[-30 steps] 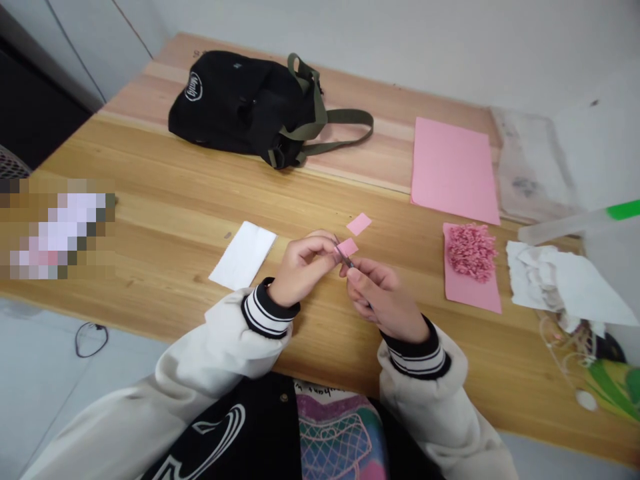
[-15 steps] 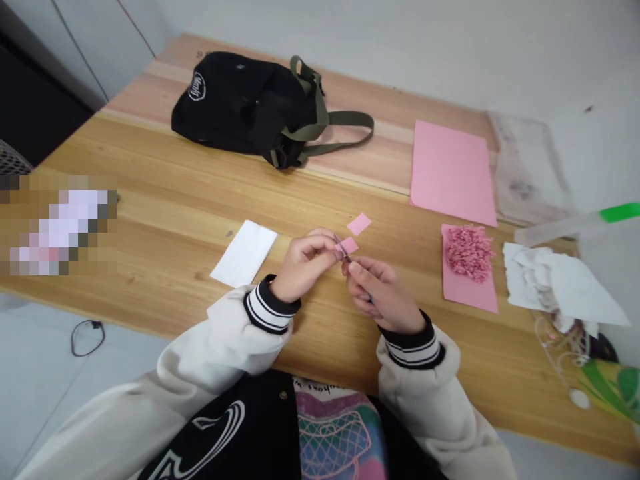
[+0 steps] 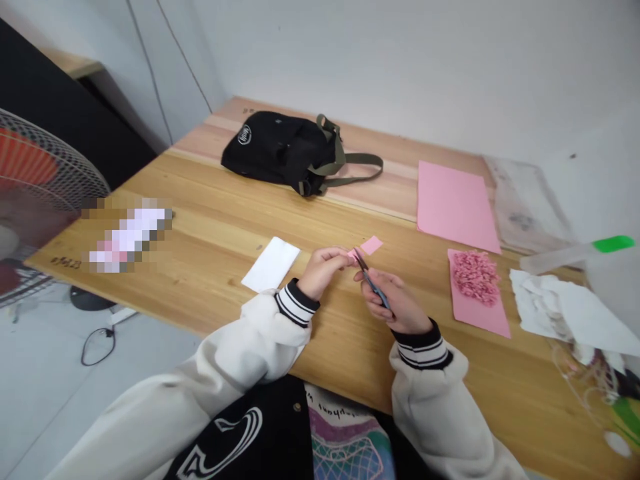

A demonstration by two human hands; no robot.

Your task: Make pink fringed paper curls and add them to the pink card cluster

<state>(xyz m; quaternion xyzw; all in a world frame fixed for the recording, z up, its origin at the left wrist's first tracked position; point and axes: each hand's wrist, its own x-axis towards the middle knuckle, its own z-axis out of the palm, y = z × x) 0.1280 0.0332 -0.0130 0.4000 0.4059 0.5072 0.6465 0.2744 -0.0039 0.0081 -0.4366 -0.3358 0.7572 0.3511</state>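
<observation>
My left hand (image 3: pixel 325 268) pinches a small piece of pink paper (image 3: pixel 353 256) above the wooden table. In my right hand (image 3: pixel 397 301) is a pair of scissors (image 3: pixel 374 287), its blades pointing up and left, with the tips at the pink piece. Whether the blades are fully closed is too small to tell. Just beyond the fingers lies another small pink paper rectangle (image 3: pixel 373 245). A folded white paper (image 3: pixel 271 264) rests to the left of my left hand.
A black bag (image 3: pixel 280 150) with green straps lies toward the back. At right are a pink sheet (image 3: pixel 457 207), a bunch of pink curled strips (image 3: pixel 476 277) on pink paper, torn white paper (image 3: pixel 575 310) and a green-ended clear stick (image 3: pixel 575 253). A fan (image 3: pixel 45 180) stands left.
The view has tilted up and swung left, bringing the fan into sight. My right hand has turned so more of the scissors shows, and less of the held pink piece is visible.
</observation>
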